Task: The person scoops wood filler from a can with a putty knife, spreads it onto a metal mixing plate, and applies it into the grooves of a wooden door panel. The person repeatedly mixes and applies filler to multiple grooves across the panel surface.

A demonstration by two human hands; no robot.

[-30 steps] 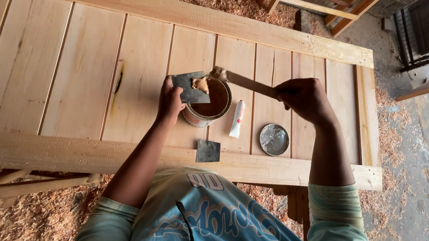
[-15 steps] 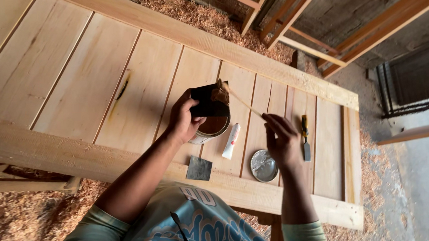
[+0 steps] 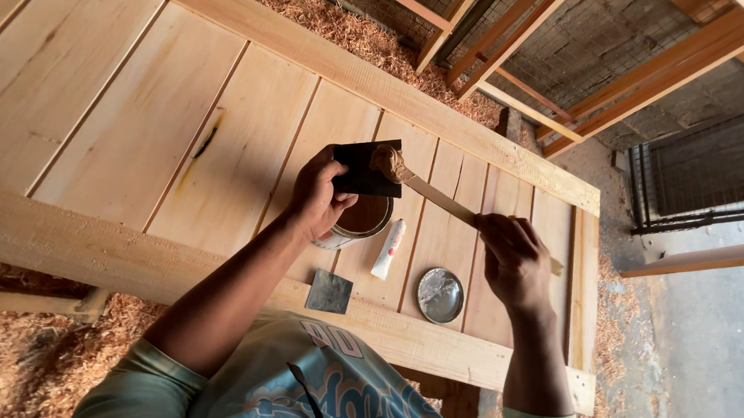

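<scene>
My left hand holds a dark flat scraper plate over an open tin of brown wood filler. In my right hand is a thin wooden stick, and its tip carries a lump of brown filler that touches the plate's upper edge. The tin stands on a pale plank door panel that lies flat in front of me.
On the panel lie a second grey scraper plate, a small white tube and the tin's round metal lid. Wood shavings cover the floor. Wooden frames lean at the far right.
The stick has come up out of the tin with a lump of filler and now meets the plate. My view has shifted a little to the right.
</scene>
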